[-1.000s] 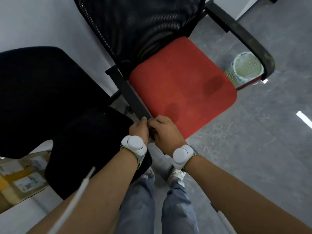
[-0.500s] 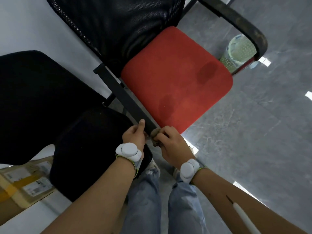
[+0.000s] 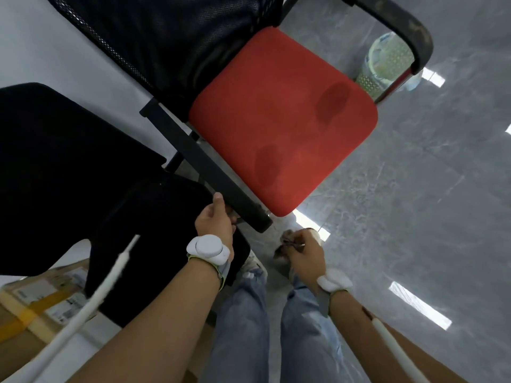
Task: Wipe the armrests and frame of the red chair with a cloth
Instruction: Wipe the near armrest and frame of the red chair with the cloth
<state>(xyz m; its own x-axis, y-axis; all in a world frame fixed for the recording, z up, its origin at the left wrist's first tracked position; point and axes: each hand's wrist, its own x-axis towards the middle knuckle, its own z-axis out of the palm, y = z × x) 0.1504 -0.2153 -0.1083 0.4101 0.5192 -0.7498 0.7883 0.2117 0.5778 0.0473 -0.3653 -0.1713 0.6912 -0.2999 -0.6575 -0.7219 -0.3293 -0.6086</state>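
The red chair (image 3: 282, 125) has a red seat, a black mesh back and black armrests. Its near armrest (image 3: 210, 167) runs diagonally toward me, ending just above my hands. My left hand (image 3: 214, 217) grips under the front end of that armrest, thumb up along its side. My right hand (image 3: 302, 248) hangs off the chair, below the armrest's tip, closed around a small crumpled brownish cloth (image 3: 287, 243). The far armrest (image 3: 406, 26) is scuffed and curves down at the upper right.
A second black chair (image 3: 83, 172) stands close on the left, touching my left wrist. A cardboard box (image 3: 33, 305) lies at the lower left. A pale waste bin (image 3: 384, 64) sits behind the far armrest. Grey tiled floor (image 3: 414, 203) spreads to the right. My jeans-clad legs (image 3: 271, 327) are below.
My right hand with the cloth has pulled back off the end of the near armrest. My left hand stays at the armrest. The view has shifted closer.
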